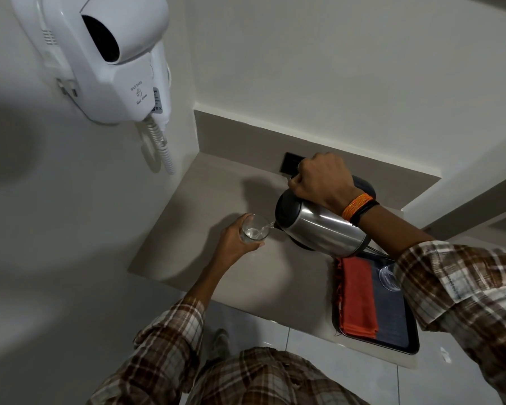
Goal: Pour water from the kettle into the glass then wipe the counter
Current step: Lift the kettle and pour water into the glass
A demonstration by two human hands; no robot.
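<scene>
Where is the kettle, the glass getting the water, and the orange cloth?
kettle [322, 232]: head view, on its shiny steel side.
glass [254, 228]: head view, on its clear wall.
orange cloth [358, 299]: head view, on the middle of the fold.

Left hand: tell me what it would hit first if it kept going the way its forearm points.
The left hand, holding the glass, points up and right toward the tilted kettle. The kettle's spout end looks first in line, though depth is uncertain.

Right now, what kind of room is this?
Probably a hotel room: a wall-hung hair dryer, a kettle and a tray with a spare glass on a small counter.
</scene>
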